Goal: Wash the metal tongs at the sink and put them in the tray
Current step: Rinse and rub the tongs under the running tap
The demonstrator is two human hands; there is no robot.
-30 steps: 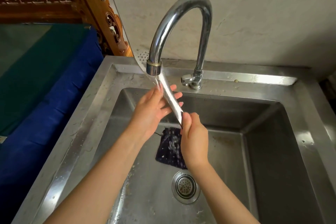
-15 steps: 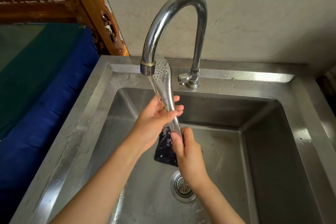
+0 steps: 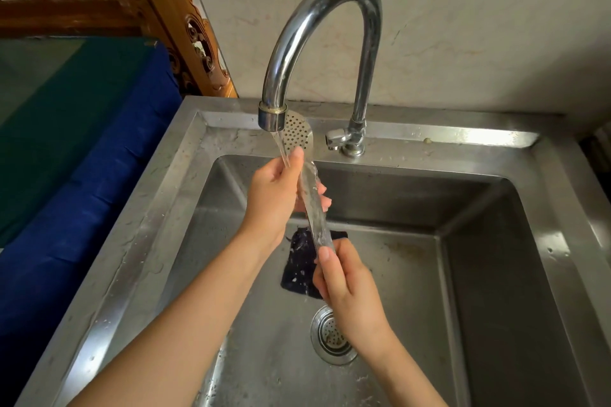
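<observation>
The metal tongs (image 3: 310, 188) stand nearly upright over the steel sink (image 3: 410, 142), their perforated head just behind the spout of the faucet (image 3: 330, 0). Water runs from the spout down along the tongs. My left hand (image 3: 274, 198) wraps around the upper shaft, thumb up near the head. My right hand (image 3: 347, 287) grips the lower end of the tongs above the drain. No tray is in view.
A dark cloth (image 3: 301, 268) lies on the sink floor next to the drain strainer (image 3: 332, 337). The tap handle (image 3: 337, 137) sits at the faucet base. A blue and green covered surface (image 3: 82, 142) and carved wooden furniture (image 3: 185, 26) stand to the left.
The tongs have risen and now stand more upright, with the perforated head beside the spout. My left hand has slid up the shaft; my right hand stays on the lower end.
</observation>
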